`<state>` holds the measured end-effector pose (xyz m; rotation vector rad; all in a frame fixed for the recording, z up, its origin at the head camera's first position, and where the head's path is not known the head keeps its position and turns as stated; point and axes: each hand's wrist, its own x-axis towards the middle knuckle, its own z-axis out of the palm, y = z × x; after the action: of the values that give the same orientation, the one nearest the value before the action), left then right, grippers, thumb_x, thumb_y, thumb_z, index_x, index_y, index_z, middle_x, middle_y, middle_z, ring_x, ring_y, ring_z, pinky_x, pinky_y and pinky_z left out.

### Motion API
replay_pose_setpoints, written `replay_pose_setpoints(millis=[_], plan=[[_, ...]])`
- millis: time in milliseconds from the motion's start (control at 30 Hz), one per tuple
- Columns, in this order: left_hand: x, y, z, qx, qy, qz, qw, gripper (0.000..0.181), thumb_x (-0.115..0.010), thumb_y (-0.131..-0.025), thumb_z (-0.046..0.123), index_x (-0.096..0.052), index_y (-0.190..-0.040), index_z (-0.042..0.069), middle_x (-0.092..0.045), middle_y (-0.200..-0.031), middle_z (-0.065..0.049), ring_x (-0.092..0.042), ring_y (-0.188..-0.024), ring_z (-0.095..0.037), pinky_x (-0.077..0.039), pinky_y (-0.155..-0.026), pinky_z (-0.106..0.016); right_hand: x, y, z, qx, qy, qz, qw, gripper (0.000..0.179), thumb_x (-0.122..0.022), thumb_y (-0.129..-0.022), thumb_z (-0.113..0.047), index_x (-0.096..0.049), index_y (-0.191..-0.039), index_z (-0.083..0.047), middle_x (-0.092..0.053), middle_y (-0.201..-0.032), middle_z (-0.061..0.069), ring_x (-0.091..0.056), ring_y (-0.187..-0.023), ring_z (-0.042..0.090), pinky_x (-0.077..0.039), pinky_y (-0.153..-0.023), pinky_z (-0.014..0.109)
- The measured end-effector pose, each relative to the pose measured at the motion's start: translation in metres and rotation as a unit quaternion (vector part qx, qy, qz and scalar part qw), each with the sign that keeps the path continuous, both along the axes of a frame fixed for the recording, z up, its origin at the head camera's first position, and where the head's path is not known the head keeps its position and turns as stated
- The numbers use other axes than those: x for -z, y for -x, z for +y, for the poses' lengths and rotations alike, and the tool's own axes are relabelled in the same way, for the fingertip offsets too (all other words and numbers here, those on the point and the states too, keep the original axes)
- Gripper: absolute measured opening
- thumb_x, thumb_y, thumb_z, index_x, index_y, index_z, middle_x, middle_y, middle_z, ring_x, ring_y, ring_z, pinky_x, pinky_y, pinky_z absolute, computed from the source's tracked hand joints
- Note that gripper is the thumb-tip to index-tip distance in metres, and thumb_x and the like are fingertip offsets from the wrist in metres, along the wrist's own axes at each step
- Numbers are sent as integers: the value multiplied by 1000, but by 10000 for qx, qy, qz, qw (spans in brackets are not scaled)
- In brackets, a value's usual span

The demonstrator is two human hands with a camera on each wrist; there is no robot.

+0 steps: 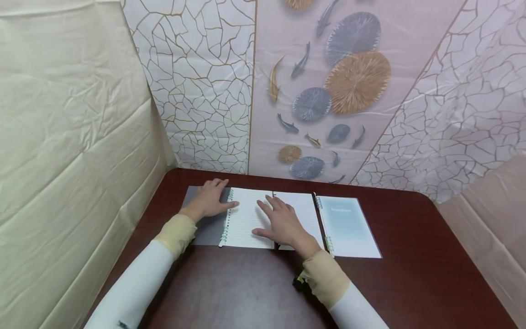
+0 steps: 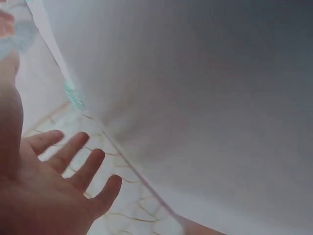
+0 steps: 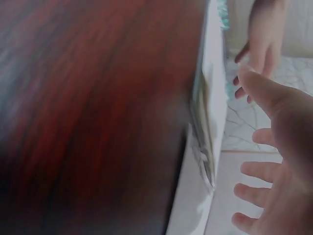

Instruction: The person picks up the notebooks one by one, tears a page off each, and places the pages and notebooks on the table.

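Note:
My left hand [image 1: 208, 199] is over the grey cover [image 1: 207, 233] at the left end of the opened ring-bound notebooks, its thumb reaching across the teal binder rings [image 1: 224, 230]. White lined pages [image 1: 246, 219] lie just right of those rings. Over the pages, my right hand [image 1: 283, 221] is spread with fingers apart and nothing in its grasp. A pale blue cover [image 1: 347, 224] lies flat at the right, with rings along its left edge. Both wrist views show the left hand [image 2: 58, 186] and right hand [image 3: 288, 171] with extended, separated fingers.
The notebooks lie near the back of a dark red-brown wooden table [image 1: 230, 283]. Behind it hangs a patterned cloth [image 1: 209, 91] with fish and round leaves. Beige cloth [image 1: 74, 164] stands along the left side. A small black item [image 1: 299, 283] shows under the right wrist.

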<state>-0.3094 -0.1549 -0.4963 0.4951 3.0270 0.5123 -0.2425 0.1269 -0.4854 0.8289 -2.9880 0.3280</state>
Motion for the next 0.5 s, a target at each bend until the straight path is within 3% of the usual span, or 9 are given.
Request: replay_pose_setpoints(millis=[100,267,500], plan=[[3,10,-6,-216,20,14,9998,101,-65,-92,73,-43,-161,2,-44,-154,-24,-41,-142,-44,-34,-115,-69,5,3,-6,-12,-183,-235,9996,97,-71,-91,-69,-39,-166,-18,-29,-172,18,-28,-156,46,-30,-119,69],[5,19,-10,-220,99,-33,9997,94,-68,-90,72,-55,-151,2,-48,-145,-22,-43,-133,-41,-38,-110,-66,10,5,-11,53,-536,-655,9964,101,-69,-89,-75,-38,-167,-19,-25,-173,18,-25,-157,44,-31,-118,67],[1,31,-13,-214,297,-94,9993,85,-68,-89,76,-62,-133,4,-53,-126,-18,-45,-121,-36,-38,-101,-57,9,6,-14,28,-808,-545,9952,99,-67,-88,-78,-44,-164,-18,-30,-172,18,-30,-156,42,-37,-115,64]])
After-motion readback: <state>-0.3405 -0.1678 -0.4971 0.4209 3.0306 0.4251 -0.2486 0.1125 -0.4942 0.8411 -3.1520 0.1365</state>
